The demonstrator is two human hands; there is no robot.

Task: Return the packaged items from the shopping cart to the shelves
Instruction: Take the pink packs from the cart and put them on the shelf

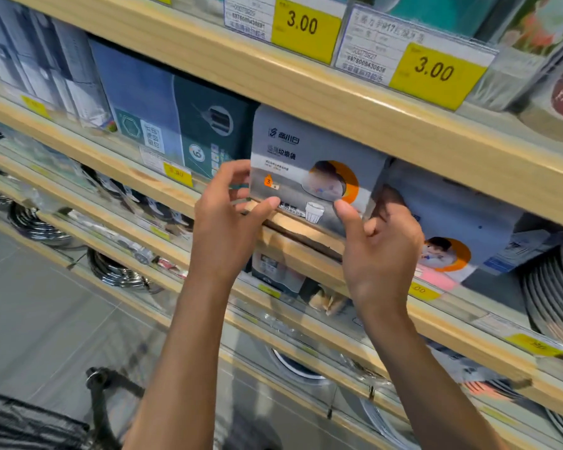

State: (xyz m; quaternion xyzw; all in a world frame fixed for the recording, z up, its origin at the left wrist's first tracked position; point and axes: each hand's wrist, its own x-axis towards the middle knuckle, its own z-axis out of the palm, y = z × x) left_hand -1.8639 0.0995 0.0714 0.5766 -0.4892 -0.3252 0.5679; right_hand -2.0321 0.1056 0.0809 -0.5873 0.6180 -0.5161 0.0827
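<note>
while both hands grip, package meets shelf.

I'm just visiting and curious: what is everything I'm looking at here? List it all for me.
grey package: one, grey with an orange circle, held at the shelf edge, upper part already in under the shelf above
matching package: one, grey-blue with an orange circle, on the same shelf to the right
blue boxes: several, blue and teal, same shelf to the left
price tags: two readable, yellow, marked 3.00, on the top shelf edge
wooden shelves: several tiers, pale wood
metal pans: a few, silver, lower shelves at left
plates: one stack, grey, right edge
cart: one, black, bottom left, partly seen
left hand: grips the package's left edge
right hand: thumb on its lower right
</note>
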